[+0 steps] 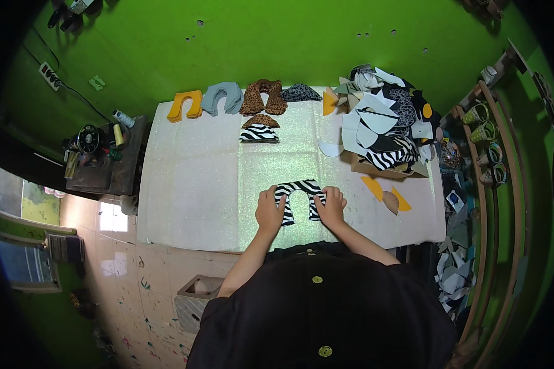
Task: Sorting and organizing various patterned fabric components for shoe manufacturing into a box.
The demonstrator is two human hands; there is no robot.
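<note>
Near the front middle of the table, my left hand (pixel 269 210) and my right hand (pixel 332 208) grip the two sides of a U-shaped zebra-print piece (pixel 299 186). Its curved end points away from me and its two legs toward me. Both thumbs rest on top of the piece, with the other fingers along its outer edges. It looks like a neat stack, but I cannot tell how many layers. Beyond it lie small half-round pieces, zebra-print (pixel 259 133) and leopard-print (pixel 260 122).
Along the table's (pixel 184 190) back edge sit yellow (pixel 176 106), grey (pixel 216 98) and leopard-print (pixel 252 101) U-shaped stacks, plus a dark patterned pile (pixel 300 93). A scrap-filled cardboard box (pixel 375 167) stands right, near loose yellow pieces (pixel 372 188). A sewing machine (pixel 88 139) is left.
</note>
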